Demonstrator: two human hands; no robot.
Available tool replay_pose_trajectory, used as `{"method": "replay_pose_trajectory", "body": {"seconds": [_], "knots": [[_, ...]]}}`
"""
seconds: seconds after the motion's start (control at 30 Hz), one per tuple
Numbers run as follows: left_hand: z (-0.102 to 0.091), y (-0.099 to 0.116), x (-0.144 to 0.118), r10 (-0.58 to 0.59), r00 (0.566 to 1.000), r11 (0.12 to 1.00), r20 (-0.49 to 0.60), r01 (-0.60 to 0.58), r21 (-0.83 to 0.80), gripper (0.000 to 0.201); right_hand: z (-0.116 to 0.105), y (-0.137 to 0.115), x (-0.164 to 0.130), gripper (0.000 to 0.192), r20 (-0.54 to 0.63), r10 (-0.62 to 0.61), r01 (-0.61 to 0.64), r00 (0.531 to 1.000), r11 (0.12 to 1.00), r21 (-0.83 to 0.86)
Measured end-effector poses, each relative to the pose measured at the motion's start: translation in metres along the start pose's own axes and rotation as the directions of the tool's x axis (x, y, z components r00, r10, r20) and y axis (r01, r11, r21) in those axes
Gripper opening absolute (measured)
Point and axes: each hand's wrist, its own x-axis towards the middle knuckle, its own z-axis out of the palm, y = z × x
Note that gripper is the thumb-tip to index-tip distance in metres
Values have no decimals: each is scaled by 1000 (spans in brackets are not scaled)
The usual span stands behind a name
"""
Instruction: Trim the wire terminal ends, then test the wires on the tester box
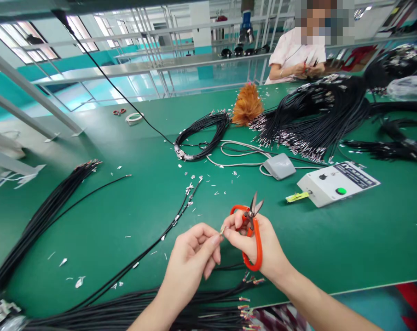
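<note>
Your right hand (255, 241), lower centre of frame, was curled round orange-handled snips (251, 230), blades up and slightly apart, thumb and forefinger also pinching a tiny wire end (222, 230). Your left hand (194, 255), just left of it, had fingertips pinched on the same wire end, other fingers folded under. The two hands nearly touched. The wire end was too small to make out; its lead was hidden behind your hands. A black cable bundle (160, 310) lay below along the bottom edge, cut off by the frame. On the green table (350, 248), a white control box (336, 184) sat right of centre. A co-worker's hands (308, 69) were at upper right.
</note>
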Motion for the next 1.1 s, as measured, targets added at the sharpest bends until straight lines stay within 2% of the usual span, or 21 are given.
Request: {"method": "replay_pose_trajectory", "body": {"seconds": [0.07, 0.13, 0.27, 0.47, 0.6, 0.67, 0.73, 0.87, 0.97, 1.1], "knots": [[-4, 2, 0, -109, 976, 989, 190, 125, -78, 25, -2, 2, 5, 27, -32, -18, 17, 999, 1000, -23], [-7, 4, 0, -158, 947, 969, 280, 203, -138, 23, -7, 5, 13, 30, -90, 5, -8, 996, 1000, -29], [-7, 4, 2, -141, 975, 967, 173, 173, -188, 18, -18, 10, 24, 32, -145, 80, -84, 986, 996, -17], [-3, 0, 7, -94, 992, 987, 78, 103, -124, 17, -21, 6, 7, 29, 21, 44, -45, 999, 998, 32], [-3, -1, 9, -89, 995, 989, 48, 94, -111, 20, -22, 4, 2, 24, -4, 23, -24, 1000, 993, -117], [-3, -1, 9, -88, 995, 990, 39, 92, -110, 22, -23, 4, 2, 21, -24, -26, 20, 999, 975, -223], [-3, -1, 9, -91, 995, 990, 37, 94, -109, 23, -22, 4, 1, 20, -4, -61, 58, 998, 966, -253], [-2, -3, 8, -100, 994, 989, 45, 104, -102, 22, -15, 2, 0, 21, 52, -3, 7, 999, 997, -82], [-3, -3, 6, -99, 994, 989, 54, 104, -108, 21, -9, 3, 1, 25, 6, -4, 4, 1000, 1000, 12], [-1, -2, 5, -75, 997, 989, 27, 78, -128, 20, -5, 6, -1, 26, -35, -38, 39, 999, 999, 17]]}}
